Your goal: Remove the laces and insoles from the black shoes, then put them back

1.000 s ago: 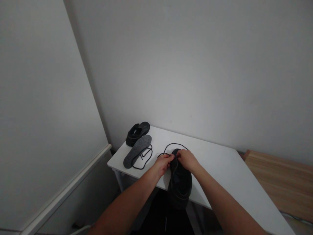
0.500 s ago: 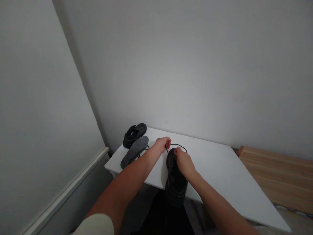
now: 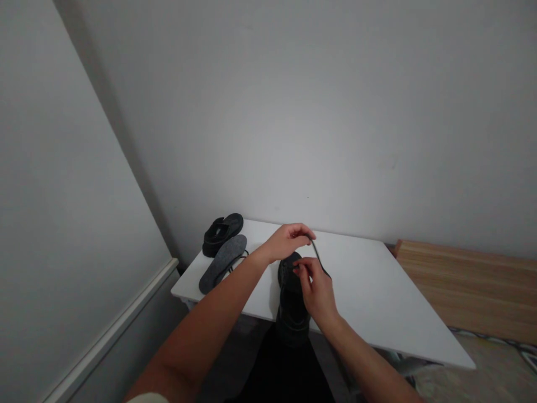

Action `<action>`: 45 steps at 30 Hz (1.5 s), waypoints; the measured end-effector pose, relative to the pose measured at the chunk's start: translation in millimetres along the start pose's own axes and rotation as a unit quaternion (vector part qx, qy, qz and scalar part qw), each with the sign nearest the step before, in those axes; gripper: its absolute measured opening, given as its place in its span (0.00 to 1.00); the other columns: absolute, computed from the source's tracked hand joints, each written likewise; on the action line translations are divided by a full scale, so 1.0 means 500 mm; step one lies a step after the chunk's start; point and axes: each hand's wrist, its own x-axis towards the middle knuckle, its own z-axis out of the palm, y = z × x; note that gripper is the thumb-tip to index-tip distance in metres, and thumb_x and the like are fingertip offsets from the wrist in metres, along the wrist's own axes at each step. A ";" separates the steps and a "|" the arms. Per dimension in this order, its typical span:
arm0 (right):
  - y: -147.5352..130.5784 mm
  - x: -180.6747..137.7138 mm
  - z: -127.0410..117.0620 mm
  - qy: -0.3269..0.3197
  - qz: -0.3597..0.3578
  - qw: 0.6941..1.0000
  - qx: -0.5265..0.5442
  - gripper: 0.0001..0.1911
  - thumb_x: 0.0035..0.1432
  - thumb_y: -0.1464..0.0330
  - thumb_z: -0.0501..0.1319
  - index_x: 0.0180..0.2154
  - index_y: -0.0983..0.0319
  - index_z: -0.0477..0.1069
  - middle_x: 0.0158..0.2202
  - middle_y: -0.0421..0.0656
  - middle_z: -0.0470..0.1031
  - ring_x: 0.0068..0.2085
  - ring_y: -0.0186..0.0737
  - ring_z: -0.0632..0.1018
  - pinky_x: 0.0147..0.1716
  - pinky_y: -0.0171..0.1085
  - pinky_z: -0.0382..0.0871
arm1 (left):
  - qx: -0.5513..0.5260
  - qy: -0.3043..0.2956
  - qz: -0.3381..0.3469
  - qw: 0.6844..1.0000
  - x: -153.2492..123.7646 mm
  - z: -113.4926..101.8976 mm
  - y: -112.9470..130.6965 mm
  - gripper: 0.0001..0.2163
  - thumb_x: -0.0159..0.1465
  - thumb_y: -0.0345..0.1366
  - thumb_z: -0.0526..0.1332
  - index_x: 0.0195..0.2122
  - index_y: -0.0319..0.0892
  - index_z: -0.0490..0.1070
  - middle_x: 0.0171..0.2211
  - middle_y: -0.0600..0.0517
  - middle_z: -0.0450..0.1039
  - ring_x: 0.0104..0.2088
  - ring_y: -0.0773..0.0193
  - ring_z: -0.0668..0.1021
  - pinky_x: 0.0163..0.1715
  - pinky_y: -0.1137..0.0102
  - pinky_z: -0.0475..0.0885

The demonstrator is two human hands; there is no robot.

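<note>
The left hand (image 3: 289, 240) is beyond and slightly left of the right hand (image 3: 319, 291), fingers arched over its thumb. The right hand's thumb and fingers pinch together. Both bare forearms (image 3: 222, 308) reach forward, converging.

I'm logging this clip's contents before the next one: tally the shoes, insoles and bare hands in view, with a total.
Shoes: 2, far shoe and near shoe
Insoles: 1 insole visible; can't tell if another lies beneath
Hands: 2, left hand and right hand
Total: 5
</note>
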 end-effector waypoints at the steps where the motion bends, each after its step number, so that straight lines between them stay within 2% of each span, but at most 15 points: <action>1: -0.013 -0.005 -0.016 0.008 -0.016 1.000 0.007 0.08 0.62 0.69 0.46 0.40 0.59 0.62 0.38 0.44 0.74 0.37 0.36 0.77 0.38 0.35 0.68 | 0.007 0.023 -0.007 1.000 -0.018 -0.008 -0.014 0.07 0.52 0.27 0.59 0.30 0.39 0.75 0.28 0.52 0.74 0.31 0.66 0.74 0.36 0.72 0.66; 4: -0.060 -0.005 -0.074 0.047 -0.115 0.992 0.016 0.09 0.62 0.69 0.49 0.42 0.57 0.65 0.37 0.42 0.74 0.35 0.36 0.76 0.36 0.35 0.69 | 0.011 0.072 -0.045 0.996 -0.057 -0.027 -0.067 0.06 0.52 0.29 0.59 0.30 0.40 0.74 0.27 0.52 0.74 0.30 0.66 0.73 0.35 0.72 0.66; 6: -0.096 0.010 -0.113 0.099 -0.173 0.980 0.016 0.09 0.61 0.70 0.51 0.41 0.56 0.67 0.36 0.40 0.74 0.35 0.36 0.76 0.36 0.36 0.68 | 0.016 0.084 -0.067 0.994 -0.071 -0.031 -0.102 0.06 0.51 0.29 0.60 0.30 0.40 0.74 0.28 0.51 0.75 0.30 0.66 0.74 0.34 0.72 0.67; 9: -0.144 0.049 -0.159 0.180 -0.176 0.967 0.051 0.07 0.61 0.70 0.53 0.38 0.56 0.68 0.36 0.40 0.74 0.37 0.37 0.74 0.37 0.39 0.67 | 0.050 0.084 -0.089 0.991 -0.082 -0.029 -0.138 0.07 0.51 0.30 0.60 0.31 0.41 0.74 0.30 0.51 0.75 0.31 0.65 0.74 0.34 0.72 0.67; 12: -0.178 0.088 -0.185 0.209 -0.173 0.952 0.141 0.05 0.61 0.70 0.53 0.36 0.58 0.68 0.35 0.40 0.73 0.39 0.37 0.74 0.42 0.41 0.66 | 0.079 0.063 -0.099 0.990 -0.084 -0.025 -0.156 0.06 0.50 0.29 0.60 0.29 0.41 0.74 0.30 0.51 0.76 0.32 0.64 0.74 0.36 0.71 0.67; 14: -0.193 0.107 -0.193 0.201 -0.167 0.943 0.207 0.04 0.61 0.70 0.53 0.37 0.58 0.66 0.35 0.40 0.73 0.39 0.35 0.74 0.43 0.41 0.67 | 0.080 0.037 -0.100 0.991 -0.081 -0.025 -0.162 0.08 0.48 0.26 0.59 0.28 0.41 0.75 0.31 0.50 0.76 0.33 0.63 0.74 0.37 0.70 0.67; 16: -0.206 0.120 -0.196 0.185 -0.162 0.930 0.273 0.04 0.61 0.69 0.53 0.37 0.57 0.65 0.35 0.39 0.72 0.40 0.34 0.74 0.44 0.41 0.68 | 0.087 0.022 -0.090 0.992 -0.075 -0.025 -0.167 0.12 0.47 0.24 0.59 0.33 0.41 0.75 0.31 0.50 0.76 0.34 0.63 0.74 0.38 0.71 0.67; 20: -0.226 0.132 -0.196 0.146 -0.136 0.901 0.386 0.04 0.62 0.70 0.51 0.36 0.56 0.63 0.34 0.36 0.70 0.39 0.31 0.75 0.46 0.42 0.70 | 0.190 0.067 -0.046 0.978 -0.062 -0.028 -0.181 0.19 0.47 0.25 0.59 0.41 0.43 0.73 0.38 0.49 0.74 0.36 0.62 0.73 0.40 0.69 0.67; 23: -0.232 0.134 -0.196 0.139 -0.109 0.884 0.433 0.05 0.61 0.72 0.52 0.34 0.57 0.63 0.33 0.36 0.70 0.37 0.30 0.75 0.47 0.42 0.70 | 0.250 0.082 -0.042 0.964 -0.057 -0.029 -0.186 0.15 0.45 0.27 0.61 0.35 0.45 0.76 0.36 0.49 0.74 0.39 0.58 0.72 0.44 0.67 0.64; 27: -0.221 0.135 -0.195 0.147 -0.103 0.883 0.433 0.03 0.61 0.71 0.52 0.35 0.57 0.62 0.33 0.36 0.70 0.36 0.30 0.76 0.47 0.43 0.69 | 0.286 0.065 -0.051 0.955 -0.057 -0.024 -0.181 0.05 0.45 0.28 0.62 0.23 0.44 0.75 0.24 0.51 0.71 0.28 0.61 0.71 0.37 0.68 0.65; 31: -0.212 0.145 -0.189 0.151 -0.083 0.878 0.447 0.03 0.61 0.71 0.52 0.35 0.56 0.61 0.33 0.35 0.71 0.35 0.30 0.76 0.46 0.42 0.70 | 0.307 0.079 -0.045 0.947 -0.058 -0.003 -0.177 0.01 0.46 0.31 0.64 0.21 0.44 0.73 0.22 0.52 0.70 0.28 0.61 0.70 0.35 0.68 0.64; 34: -0.225 0.161 -0.183 0.152 -0.037 0.861 0.485 0.05 0.60 0.73 0.51 0.34 0.57 0.62 0.31 0.34 0.71 0.33 0.28 0.77 0.42 0.39 0.70 | 0.332 0.098 -0.061 0.936 -0.053 0.021 -0.177 0.06 0.47 0.41 0.66 0.21 0.45 0.74 0.21 0.51 0.70 0.33 0.57 0.71 0.38 0.66 0.64; 38: -0.268 0.181 -0.175 0.130 0.049 0.830 0.540 0.07 0.59 0.75 0.50 0.33 0.58 0.62 0.28 0.33 0.72 0.29 0.27 0.76 0.35 0.33 0.69 | 0.429 0.062 -0.139 0.891 -0.040 0.047 -0.176 0.15 0.45 0.52 0.65 0.29 0.50 0.77 0.29 0.52 0.74 0.42 0.51 0.71 0.45 0.61 0.62; 42: -0.308 0.187 -0.178 0.083 0.076 0.809 0.576 0.08 0.58 0.77 0.50 0.33 0.58 0.62 0.25 0.32 0.70 0.26 0.25 0.73 0.33 0.31 0.68 | 0.466 0.047 -0.172 0.867 -0.029 0.055 -0.173 0.14 0.48 0.50 0.63 0.31 0.49 0.76 0.39 0.53 0.74 0.48 0.51 0.69 0.49 0.60 0.61; 45: -0.308 0.192 -0.210 0.100 0.091 0.806 0.577 0.10 0.59 0.78 0.49 0.32 0.59 0.62 0.24 0.32 0.68 0.23 0.24 0.71 0.31 0.30 0.68 | 0.459 0.048 -0.182 0.868 -0.027 0.054 -0.177 0.11 0.49 0.48 0.62 0.30 0.49 0.75 0.44 0.54 0.72 0.49 0.52 0.68 0.50 0.60 0.61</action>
